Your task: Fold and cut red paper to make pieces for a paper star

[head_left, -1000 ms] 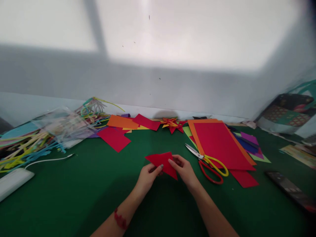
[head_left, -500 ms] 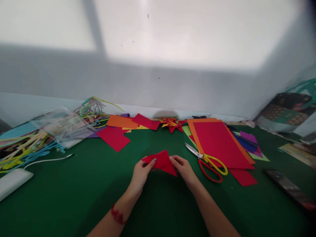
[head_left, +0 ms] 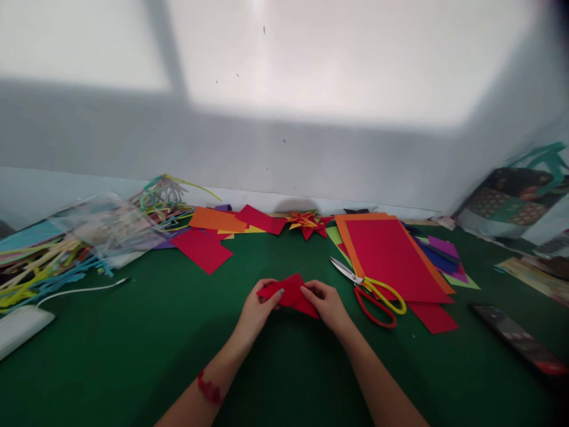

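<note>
Just above the green table, a folded piece of red paper (head_left: 291,290) is held between both hands. My left hand (head_left: 262,302) pinches its left end, thumb on top and the other fingers behind. On the opposite side, my right hand (head_left: 325,301) grips the upper right edge with thumb and fingers. One corner of the paper points down to the right, near the right palm. Scissors (head_left: 367,284) with one yellow and one red handle loop lie right of my right hand, blades slightly apart.
Red and orange sheets (head_left: 393,255) are stacked behind the scissors. Folded paper stars (head_left: 306,222) sit near the wall. Loose red paper (head_left: 202,249) and a heap of pipe cleaners (head_left: 66,255) lie left; a phone (head_left: 515,338) is at right.
My right thumb has moved inward over the red paper and its fingers have closed in nearer. The paper's fold has shifted slightly; the view has turned a little right.
</note>
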The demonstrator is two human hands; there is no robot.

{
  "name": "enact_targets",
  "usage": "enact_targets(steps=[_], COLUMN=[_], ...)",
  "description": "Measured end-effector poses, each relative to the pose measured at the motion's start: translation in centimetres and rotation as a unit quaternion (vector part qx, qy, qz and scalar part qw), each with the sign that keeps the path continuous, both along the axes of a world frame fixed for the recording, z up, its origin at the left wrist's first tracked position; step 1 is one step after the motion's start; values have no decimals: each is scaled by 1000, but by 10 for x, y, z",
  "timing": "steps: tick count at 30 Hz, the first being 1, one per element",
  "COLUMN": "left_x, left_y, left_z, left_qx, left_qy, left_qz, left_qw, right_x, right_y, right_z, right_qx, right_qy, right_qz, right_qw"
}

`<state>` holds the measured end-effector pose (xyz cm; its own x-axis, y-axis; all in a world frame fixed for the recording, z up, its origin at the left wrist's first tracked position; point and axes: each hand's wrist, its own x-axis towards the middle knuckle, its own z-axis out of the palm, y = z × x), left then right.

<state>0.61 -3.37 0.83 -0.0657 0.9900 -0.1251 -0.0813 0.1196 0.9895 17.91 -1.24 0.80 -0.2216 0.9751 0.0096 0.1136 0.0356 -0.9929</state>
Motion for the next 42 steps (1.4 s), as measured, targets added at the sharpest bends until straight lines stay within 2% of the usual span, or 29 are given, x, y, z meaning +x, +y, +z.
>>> enact_targets(steps=[4,8,13,20,24,27,31,36,42], left_x=[-7,-12,-19,-7,-4,-5,-5,-8,-9], left_y=[0,-1,1,11,29,46,58,53,46], left_z=[5,9,13,42,53,52,38,27,33], left_qx=[45,25,-1,13,12,17,19,12,-8], left_qy=[56,77,79,193,151,116,94,83,34], left_qz=[-19,-71,-174,-201,-227,-226,-214,-201,-200], left_qw=[997,994,982,960,962,967,972,976,979], right_x=[0,2,5,9,15,19,20,18,14], right_y=[-1,-1,0,3,5,6,9,12,7], right_z=[1,2,3,4,12,16,13,6,10], right_qx=[-18,-28,-17,-19,-72,-75,-78,-104,-81], right_qy=[9,20,-13,4,103,138,152,164,125], right_qz=[44,52,61,24,19,37,37,11,30], right_qw=[999,998,998,1000,992,987,985,981,988])
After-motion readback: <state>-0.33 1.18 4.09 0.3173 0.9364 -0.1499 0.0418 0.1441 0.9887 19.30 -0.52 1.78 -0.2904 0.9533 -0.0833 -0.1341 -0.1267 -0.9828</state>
